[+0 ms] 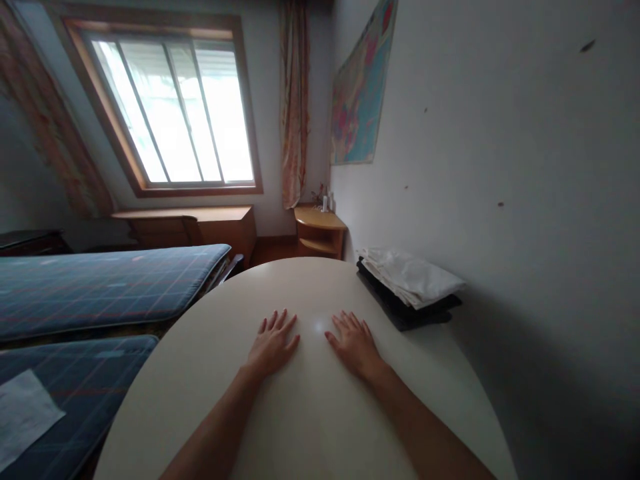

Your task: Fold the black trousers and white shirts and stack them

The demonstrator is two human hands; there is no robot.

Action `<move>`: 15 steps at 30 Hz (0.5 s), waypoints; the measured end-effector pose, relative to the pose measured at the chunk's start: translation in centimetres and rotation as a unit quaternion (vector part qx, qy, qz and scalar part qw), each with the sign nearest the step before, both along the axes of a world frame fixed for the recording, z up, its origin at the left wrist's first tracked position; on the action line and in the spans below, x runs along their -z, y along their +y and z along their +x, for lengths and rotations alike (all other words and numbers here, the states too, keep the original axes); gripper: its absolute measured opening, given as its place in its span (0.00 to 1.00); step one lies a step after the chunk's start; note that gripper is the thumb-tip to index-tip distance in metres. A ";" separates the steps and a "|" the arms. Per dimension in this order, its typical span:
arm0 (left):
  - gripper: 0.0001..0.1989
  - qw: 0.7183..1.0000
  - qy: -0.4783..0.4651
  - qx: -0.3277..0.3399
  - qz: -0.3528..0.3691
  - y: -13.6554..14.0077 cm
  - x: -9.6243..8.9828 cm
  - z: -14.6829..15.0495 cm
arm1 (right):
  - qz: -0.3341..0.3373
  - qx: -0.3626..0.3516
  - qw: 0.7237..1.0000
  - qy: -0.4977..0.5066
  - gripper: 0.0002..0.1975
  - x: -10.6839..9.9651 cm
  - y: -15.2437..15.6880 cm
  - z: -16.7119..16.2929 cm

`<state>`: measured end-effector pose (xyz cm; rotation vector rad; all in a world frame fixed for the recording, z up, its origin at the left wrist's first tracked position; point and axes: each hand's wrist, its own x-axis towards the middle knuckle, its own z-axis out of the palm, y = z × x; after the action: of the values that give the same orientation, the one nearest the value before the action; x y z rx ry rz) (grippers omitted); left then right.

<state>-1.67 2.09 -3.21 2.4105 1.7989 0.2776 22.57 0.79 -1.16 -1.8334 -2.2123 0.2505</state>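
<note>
My left hand [273,343] lies flat on the white round table [305,413], palm down with its fingers spread. To the right of it, my right hand [354,343] rests the same way, fingers apart and nothing under them that I can see. A gap of bare tabletop separates the two hands. Beyond my right hand, near the table's right edge, sits a stack of folded cloth: a white piece [415,277] on top of black fabric [395,310]. Neither hand touches the stack.
A wall [525,133] runs close along the table's right side. Plaid mattresses [110,287] lie to the left, with a white sheet [25,413] on the nearer one. Behind the table stand a wooden corner shelf [320,219] and a desk [225,223] under the window.
</note>
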 end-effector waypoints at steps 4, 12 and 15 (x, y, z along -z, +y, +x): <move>0.31 1.000 -0.002 0.016 0.004 -0.5 0.2 -0.2 | -0.018 -0.020 1.000 0.004 0.33 0.9 -1.1 0.7; 0.32 0.998 -0.014 0.059 0.000 -0.8 -0.1 0.1 | -0.016 -0.019 1.000 0.005 0.33 1.1 -0.6 0.8; 0.32 0.998 -0.012 0.059 -0.001 -0.8 -0.1 0.1 | -0.017 -0.018 1.000 0.003 0.33 1.0 -0.7 0.8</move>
<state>-1.58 1.28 -3.13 2.4894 1.6377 0.2896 23.40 0.14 -2.21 -1.8080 -2.2526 0.3036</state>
